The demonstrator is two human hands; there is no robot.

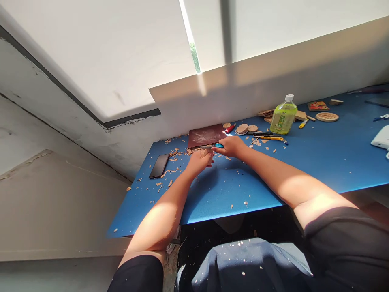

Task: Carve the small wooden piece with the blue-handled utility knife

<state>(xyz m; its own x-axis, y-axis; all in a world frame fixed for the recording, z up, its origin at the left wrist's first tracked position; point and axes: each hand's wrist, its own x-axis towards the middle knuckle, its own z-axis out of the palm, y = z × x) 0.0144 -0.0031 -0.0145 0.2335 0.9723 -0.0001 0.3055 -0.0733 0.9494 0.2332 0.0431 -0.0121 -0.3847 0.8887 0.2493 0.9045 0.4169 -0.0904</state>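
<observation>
My right hand [232, 146] is closed around the teal handle of a knife [219, 145], whose greyish blade points left over my left hand [199, 160]. That left hand is curled shut close beside it, and whatever sits in its fingers is hidden. Both hands are above the blue tabletop [243, 178], in front of a dark red-brown sheet [204, 137] that lies by the wall. Wood shavings [174, 154] are scattered around the hands and on the sheet's near edge.
A black phone [159, 166] lies at left. Behind my right hand are round wood slices [242, 129], pens [269, 138] and a red tool [230, 128]. Farther right stand a bottle of yellow-green drink [283, 115], a yellow cutter [303, 123], a carved wooden disc [327, 117] and a white device [381, 137].
</observation>
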